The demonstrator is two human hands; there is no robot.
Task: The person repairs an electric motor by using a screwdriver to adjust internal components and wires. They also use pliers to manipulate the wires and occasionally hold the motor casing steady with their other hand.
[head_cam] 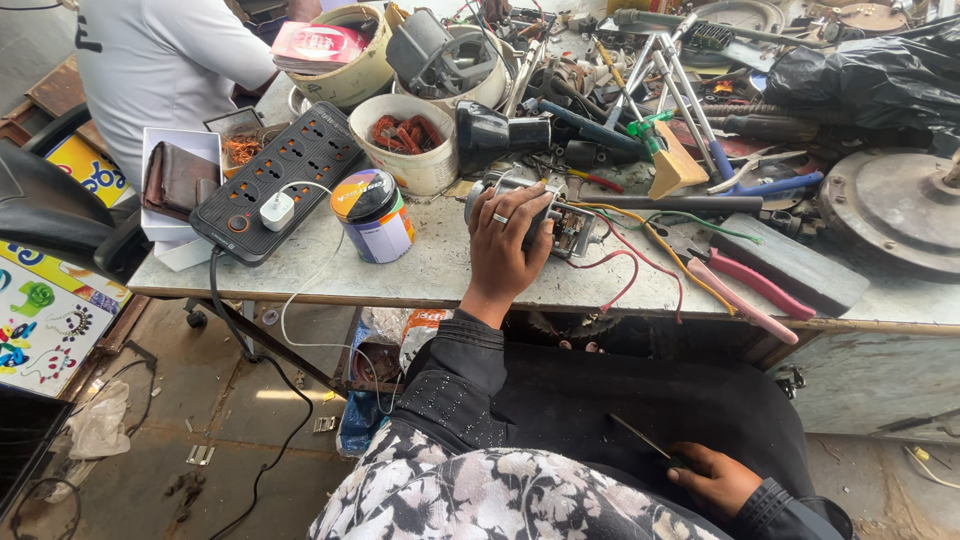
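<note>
metal motor body (545,215) sits under the left hand (507,250), fingers curled over its top and pressed down, ring finger showing a band; looks like a steadying grip, pinning the part near the front edge of the worktable (440,275) so it can't roll. red and yellow wires (625,265) trail off the motor to the right, slack across the bench. right hand (712,478) is down in the lap, fingers closed around a thin dark screwdriver (640,438) with its shaft pointing up-left toward the bench, parked low and off the work. just right of the wires lie pink-handled pliers (750,285), within reach. left of the motor stands a small tin with a multicolour lid (372,213), then a black power strip (275,180) with a white plug in it, cable dropping off the table edge. behind: a white tub of copper-coloured coils (408,140) and a heap of tools. another person in a white shirt (160,60) stands at the far left corner.
</note>
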